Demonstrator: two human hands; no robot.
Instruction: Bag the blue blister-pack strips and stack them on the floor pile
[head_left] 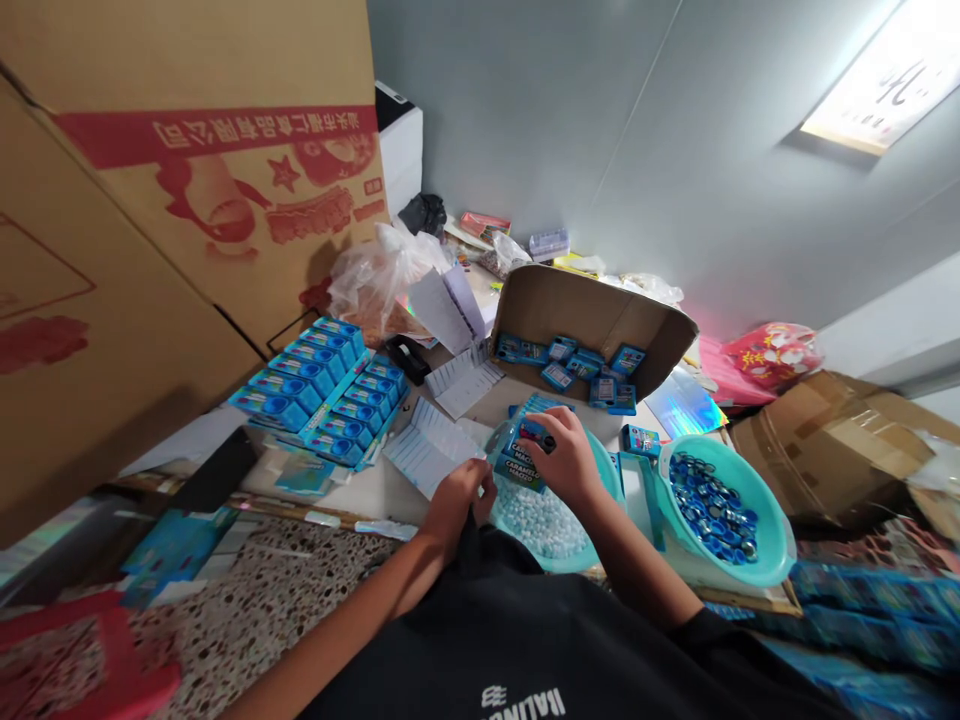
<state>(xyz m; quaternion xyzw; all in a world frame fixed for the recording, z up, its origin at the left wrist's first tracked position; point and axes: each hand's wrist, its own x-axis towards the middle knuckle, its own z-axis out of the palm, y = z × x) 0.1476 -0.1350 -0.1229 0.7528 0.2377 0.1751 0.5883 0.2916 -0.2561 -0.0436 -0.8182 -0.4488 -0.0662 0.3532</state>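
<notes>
My right hand (566, 455) is curled over a small blue candy box (523, 470) with white lettering, its fingers on the printed face. A small dark round spot shows by the fingertips; I cannot make out what it is. My left hand (459, 497) is closed beside the basin, close to my shirt, with its fingertips pinched. What sits between those fingers is hidden. Beneath the box stands a turquoise basin (613, 490) filled with small white candies (551, 525). White folded card sheets (427, 445) lie just beyond my left hand.
Blue display boxes (322, 390) stand in rows at left. An open cardboard box (600, 300) behind holds several small blue boxes (574, 362). At right, another turquoise basin (776, 540) holds blue round pieces (712, 505). Tall cartons (187, 60) rise at left; a red stool (105, 650) stands below.
</notes>
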